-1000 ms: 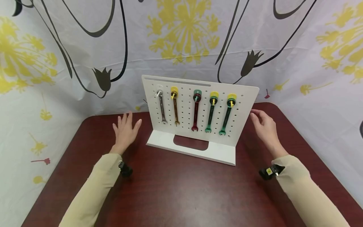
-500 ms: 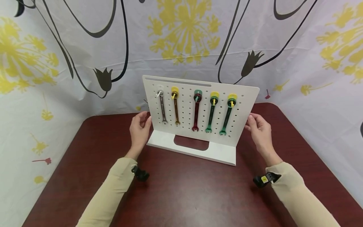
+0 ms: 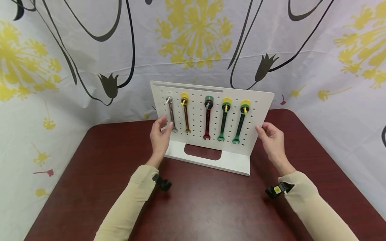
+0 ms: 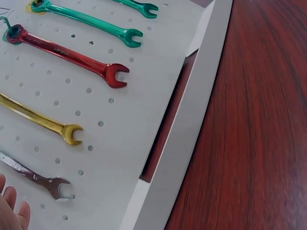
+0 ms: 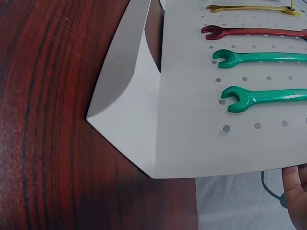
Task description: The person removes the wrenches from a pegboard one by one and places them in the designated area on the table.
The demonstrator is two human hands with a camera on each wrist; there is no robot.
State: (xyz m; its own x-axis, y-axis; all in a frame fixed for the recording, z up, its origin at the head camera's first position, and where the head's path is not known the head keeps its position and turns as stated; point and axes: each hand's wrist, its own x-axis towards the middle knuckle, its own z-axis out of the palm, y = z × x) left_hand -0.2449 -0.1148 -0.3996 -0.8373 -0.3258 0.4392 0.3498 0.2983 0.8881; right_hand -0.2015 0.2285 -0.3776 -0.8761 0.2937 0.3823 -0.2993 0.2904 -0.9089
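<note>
A white pegboard stand (image 3: 193, 117) has several combination wrenches hung on its pegs. From left to right are a silver wrench (image 3: 172, 115), a gold wrench (image 3: 186, 117), a red wrench (image 3: 208, 122) and two green wrenches, the inner one (image 3: 223, 125) and the outer one (image 3: 239, 127). My left hand (image 3: 159, 139) is by the board's left edge, thumb and fingers apart, close to the silver wrench's lower end. In the left wrist view its fingers (image 4: 9, 206) show beside that wrench. My right hand (image 3: 273, 142) pinches the board's right edge, thumb in front, other fingers partly hidden behind.
The stand's foot (image 3: 235, 164), with a cut-out slot, rests on a dark red wooden table (image 3: 199, 204). A white cloth (image 3: 193, 43) with yellow flowers and dark stems hangs behind and at the sides. Both wrists carry small black cameras.
My left hand has moved right, from the table's left side to the silver wrench. My right hand has moved left and taken hold of the board's right edge. The wrenches stay hanging.
</note>
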